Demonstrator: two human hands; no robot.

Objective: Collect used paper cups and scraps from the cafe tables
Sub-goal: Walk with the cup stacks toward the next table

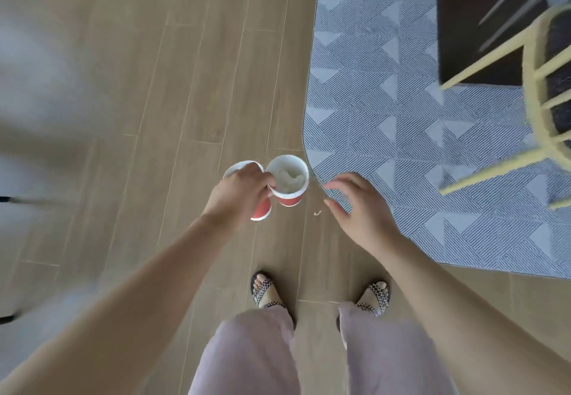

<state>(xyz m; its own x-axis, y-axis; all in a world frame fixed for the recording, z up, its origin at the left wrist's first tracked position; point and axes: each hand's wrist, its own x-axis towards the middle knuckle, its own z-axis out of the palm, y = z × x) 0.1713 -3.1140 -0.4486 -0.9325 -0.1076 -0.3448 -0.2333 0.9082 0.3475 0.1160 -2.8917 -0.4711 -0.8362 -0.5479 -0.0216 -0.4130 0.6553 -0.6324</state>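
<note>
Pinching two red paper cups with white rims by their touching lips, the left hand (pixel 237 192) curls its fingers (pixel 269 180) over the point where the rims meet, carrying both above the pale wooden plank floor (pixel 154 85). The right-hand cup (pixel 288 180) stands nearly upright, mouth facing up toward the camera, with crumpled white paper scraps (pixel 290 175) filling its inside; banding near its rim hints at nested cups, though I cannot tell for sure. The left-hand cup (pixel 247 190) is mostly hidden under the hand, tilted so its red base (pixel 262 210) points down and toward the person. The right hand (pixel 355 206) hangs just beside the cups, fingers loosely spread and bent, holding nothing. One small pale crumb (pixel 317 213) lies on the floor between the hands. Below, two feet in patterned strap sandals (pixel 266 292) stand apart. To the right spreads a grey-blue rug with a striped triangle pattern (pixel 401 116), bearing one pale yellow wooden chair (pixel 537 85).
</note>
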